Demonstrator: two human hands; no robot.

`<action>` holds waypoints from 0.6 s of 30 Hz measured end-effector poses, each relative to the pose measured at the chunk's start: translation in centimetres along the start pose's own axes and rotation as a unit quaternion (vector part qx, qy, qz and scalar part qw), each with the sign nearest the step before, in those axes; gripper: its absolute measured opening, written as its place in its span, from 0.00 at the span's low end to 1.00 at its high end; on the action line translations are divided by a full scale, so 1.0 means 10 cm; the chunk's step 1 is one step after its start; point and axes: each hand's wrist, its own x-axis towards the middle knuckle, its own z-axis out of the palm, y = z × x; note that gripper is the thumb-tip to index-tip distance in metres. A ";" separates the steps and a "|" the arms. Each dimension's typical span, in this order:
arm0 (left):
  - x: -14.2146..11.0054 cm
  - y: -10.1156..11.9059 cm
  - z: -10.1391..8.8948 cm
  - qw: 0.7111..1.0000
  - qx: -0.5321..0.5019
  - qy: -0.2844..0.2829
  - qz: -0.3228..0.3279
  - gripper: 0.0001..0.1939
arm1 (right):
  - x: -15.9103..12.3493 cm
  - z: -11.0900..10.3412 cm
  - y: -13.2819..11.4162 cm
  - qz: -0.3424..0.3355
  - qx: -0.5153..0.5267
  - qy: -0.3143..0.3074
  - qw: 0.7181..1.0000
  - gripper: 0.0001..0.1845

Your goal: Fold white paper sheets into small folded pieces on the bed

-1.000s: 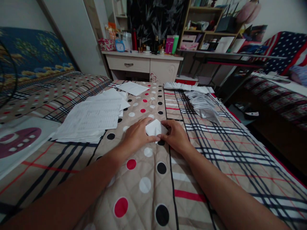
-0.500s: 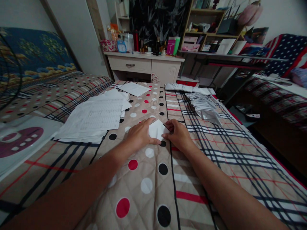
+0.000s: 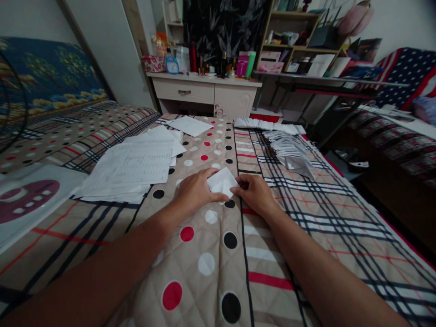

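A small folded piece of white paper [image 3: 223, 180] is held between my two hands, just above or on the bed cover [image 3: 221, 254]. My left hand [image 3: 196, 187] grips its left side, thumb along the near edge and fingers behind. At its right corner, my right hand [image 3: 252, 190] pinches the paper between thumb and fingers; those fingertips are partly hidden. To the right lies a fanned row of folded papers [image 3: 289, 152], with another row of folded papers [image 3: 269, 126] behind it. Loose printed sheets [image 3: 136, 161] are piled on the left.
A single white sheet [image 3: 190, 126] lies beyond the pile. At the far left is a white plastic bag [image 3: 32, 195] with a purple print. A white dresser [image 3: 184, 93] with bottles and a blue clock [image 3: 172, 66] stands past the bed's far end.
The folded paper has turned a little and shifted slightly left in my hands. My right fingers now sit a bit lower on its right corner. The piles have not moved.
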 end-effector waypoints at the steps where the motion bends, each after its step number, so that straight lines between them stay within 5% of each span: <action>1: 0.01 -0.02 0.02 0.999 -0.038 0.008 -0.003 0.40 | 0.00 0.00 0.01 -0.006 0.014 -0.005 1.000 0.04; 7: 0.08 -0.07 0.06 0.962 -0.271 -0.018 0.020 0.19 | -0.02 0.10 0.03 -0.051 0.147 -0.063 0.986 0.12; 14: 0.05 0.02 -0.04 0.908 -0.419 -0.029 -0.004 0.27 | -0.06 0.13 -0.05 -0.105 0.313 -0.068 0.941 0.10; 18: 0.04 0.01 -0.04 0.903 -0.430 -0.019 0.000 0.19 | -0.06 0.14 -0.05 -0.102 0.294 -0.054 0.949 0.09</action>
